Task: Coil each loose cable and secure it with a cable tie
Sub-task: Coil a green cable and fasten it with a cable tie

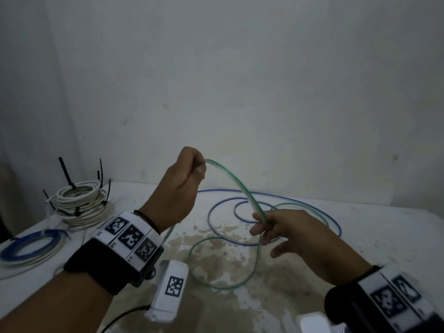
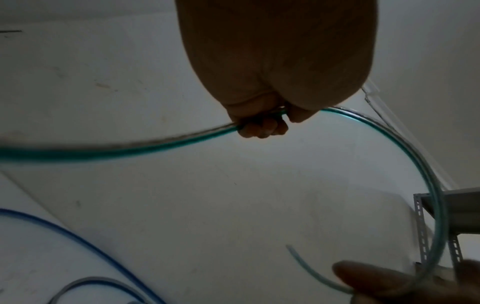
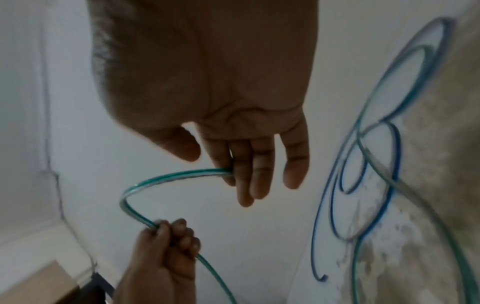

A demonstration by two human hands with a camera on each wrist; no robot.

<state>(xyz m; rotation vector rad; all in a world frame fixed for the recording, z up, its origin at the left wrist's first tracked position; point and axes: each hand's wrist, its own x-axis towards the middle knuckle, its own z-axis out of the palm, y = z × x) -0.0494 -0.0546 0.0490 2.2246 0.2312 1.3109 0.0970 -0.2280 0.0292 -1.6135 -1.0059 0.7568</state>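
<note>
A clear green-striped cable arcs in the air between both hands; the rest of it lies in loose loops on the white table. My left hand is raised above the table and grips the cable in a fist, as the left wrist view also shows. Lower and to the right, my right hand holds the same cable, pinched between its nearly straight fingers. A blue-striped cable lies uncoiled in wide loops on the table behind the hands.
At the table's far left stand stacked white cable coils bound with black ties. A flat blue and white coil lies nearer me. A white marker box sits below my left wrist. A metal shelf stands off to the right.
</note>
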